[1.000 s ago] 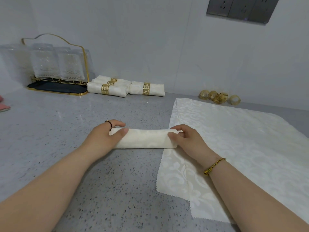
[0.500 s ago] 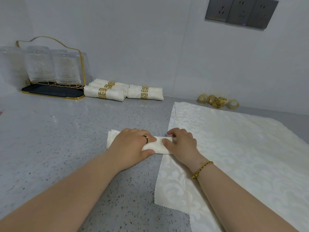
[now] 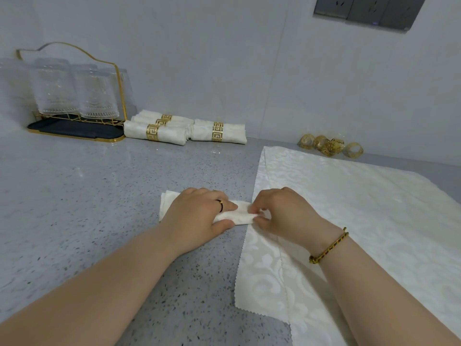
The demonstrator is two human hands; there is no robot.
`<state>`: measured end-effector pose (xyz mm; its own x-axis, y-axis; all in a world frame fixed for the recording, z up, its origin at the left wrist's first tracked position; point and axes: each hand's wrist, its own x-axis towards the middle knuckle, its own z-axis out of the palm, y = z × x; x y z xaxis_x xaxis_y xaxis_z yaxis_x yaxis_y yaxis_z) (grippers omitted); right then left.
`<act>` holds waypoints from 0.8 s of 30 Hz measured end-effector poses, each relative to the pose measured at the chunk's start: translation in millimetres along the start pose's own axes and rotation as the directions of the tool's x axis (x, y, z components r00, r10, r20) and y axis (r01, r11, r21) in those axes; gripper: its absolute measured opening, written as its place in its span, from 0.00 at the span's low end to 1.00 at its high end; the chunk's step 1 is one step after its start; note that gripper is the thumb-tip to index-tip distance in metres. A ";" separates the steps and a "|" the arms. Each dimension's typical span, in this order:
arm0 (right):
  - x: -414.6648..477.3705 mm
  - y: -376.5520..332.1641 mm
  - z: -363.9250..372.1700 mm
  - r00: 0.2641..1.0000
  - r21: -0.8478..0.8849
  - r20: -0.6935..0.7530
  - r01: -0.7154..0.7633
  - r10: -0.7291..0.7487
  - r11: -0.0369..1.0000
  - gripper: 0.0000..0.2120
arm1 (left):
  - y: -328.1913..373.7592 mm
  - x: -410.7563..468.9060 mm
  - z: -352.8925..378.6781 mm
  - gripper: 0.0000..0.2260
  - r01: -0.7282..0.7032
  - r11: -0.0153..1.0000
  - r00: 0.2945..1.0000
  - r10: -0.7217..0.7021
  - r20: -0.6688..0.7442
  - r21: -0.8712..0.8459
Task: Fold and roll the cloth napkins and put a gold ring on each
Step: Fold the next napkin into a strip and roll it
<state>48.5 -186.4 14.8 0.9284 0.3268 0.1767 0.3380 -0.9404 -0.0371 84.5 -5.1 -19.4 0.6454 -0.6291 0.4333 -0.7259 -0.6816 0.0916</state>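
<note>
Grey speckled stone countertop (image 3: 87, 196), glossy, with dark flecks. From my feed, the rolled napkin (image 3: 239, 216) lies crosswise near the centre, a soft cream cylinder of damask weave, its left end showing loose layered edges. The left hand (image 3: 199, 216) lies over the roll's middle, fingers curled on top and thumb tucked against the near side, clamped on it; a thin dark ring sits on one finger. The right hand (image 3: 284, 213) pinches the roll's right end, fingertips closed on the cloth; a braided gold-and-dark bracelet (image 3: 329, 245) circles that wrist. The two hands sit close together, nearly touching. Directly to the right of the roll lies a stack of flat napkins (image 3: 361, 221), same cream fabric with raised scroll pattern and pinked zigzag edges, the right hand resting over its left margin. At the back by the wall, finished napkin rolls (image 3: 184, 129) lie grouped, each banded with a flat gold ring in a Greek-key cutout. Farther right, a cluster of loose gold rings (image 3: 329, 146), shiny and openwork, sits just beyond the flat stack. Far left, ribbed clear glasses (image 3: 74, 91) stand inverted on a gold-wire rack with a dark tray (image 3: 74, 128). Grey wall sockets (image 3: 369, 8) sit at the top right.
</note>
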 end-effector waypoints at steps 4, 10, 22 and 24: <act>6.9 12.9 6.2 0.996 0.344 0.065 -0.084 0.065 0.935 0.07 | 2.8 1.7 -2.9 0.35 0.075 0.996 0.993 -0.070 0.094 -0.045; 1.4 14.6 10.3 0.978 0.649 0.111 -0.208 0.179 0.732 0.07 | 9.2 8.1 -6.5 0.27 0.127 0.988 0.980 -0.112 0.164 -0.087; 6.4 12.4 13.5 0.945 0.783 0.089 -0.262 0.316 0.563 0.06 | 14.1 40.3 0.6 0.16 0.449 0.695 0.889 -0.285 0.358 -0.562; 8.0 11.4 12.9 0.946 0.792 0.085 -0.255 0.313 0.555 0.11 | 13.6 39.9 2.5 0.13 0.441 0.692 0.896 -0.304 0.324 -0.571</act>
<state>61.8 -193.3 3.0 0.9971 0.0225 0.0721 0.0731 -0.5306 -0.8445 101.0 -40.4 -3.1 0.8759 -0.4773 0.0703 -0.3536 -0.5361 0.7665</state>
